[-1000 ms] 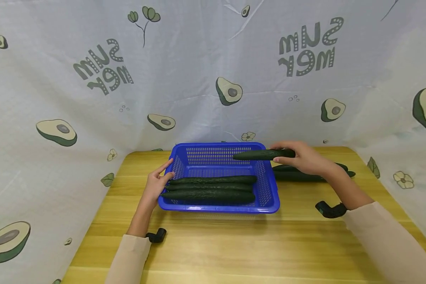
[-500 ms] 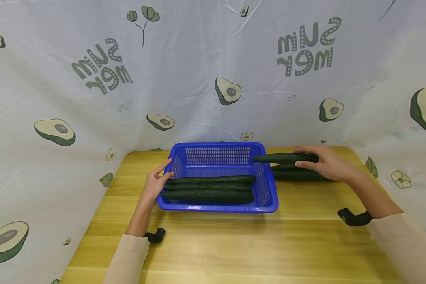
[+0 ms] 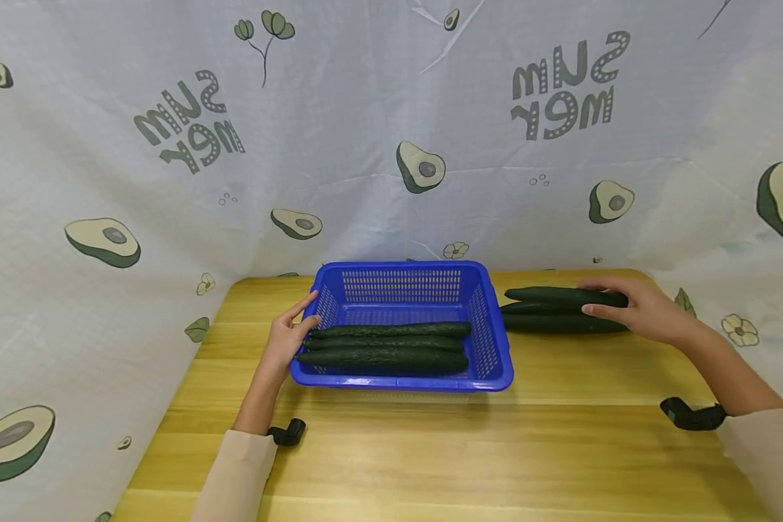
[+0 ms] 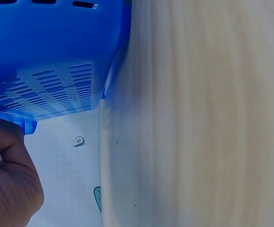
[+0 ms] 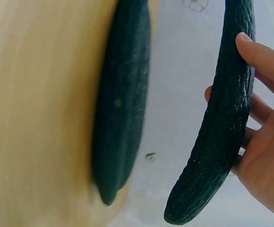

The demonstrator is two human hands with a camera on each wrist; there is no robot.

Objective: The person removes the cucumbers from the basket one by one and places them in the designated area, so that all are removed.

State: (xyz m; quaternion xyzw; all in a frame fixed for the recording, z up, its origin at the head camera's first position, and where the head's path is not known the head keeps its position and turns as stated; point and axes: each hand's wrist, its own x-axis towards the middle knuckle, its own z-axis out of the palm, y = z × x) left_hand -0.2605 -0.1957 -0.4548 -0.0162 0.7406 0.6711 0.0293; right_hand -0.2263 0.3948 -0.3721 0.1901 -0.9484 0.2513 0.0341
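My left hand [image 3: 286, 342] grips the left rim of a blue slotted plastic basket [image 3: 404, 384], thumb over the inside and fingers at the outer side. Three long dark green cucumbers [image 3: 386, 345] lie side by side along the basket's near side. To the right of the basket, my right hand [image 3: 647, 310] holds another cucumber [image 3: 551, 295] near its right end. In the right wrist view this cucumber [image 5: 217, 127] is pinched between thumb and fingers, apart from the cucumbers on the table [image 5: 120, 104]. Those two lie together just below it in the head view.
All stands on a light wooden table [image 3: 404, 449]. A pale curtain [image 3: 365, 109] with avocado prints hangs behind it and along both sides. Each wrist wears a black camera mount [image 3: 692, 415].
My right hand has carried its cucumber rightward, from over the basket's right rim to above the cucumbers on the table. The left hand and basket have stayed in place.
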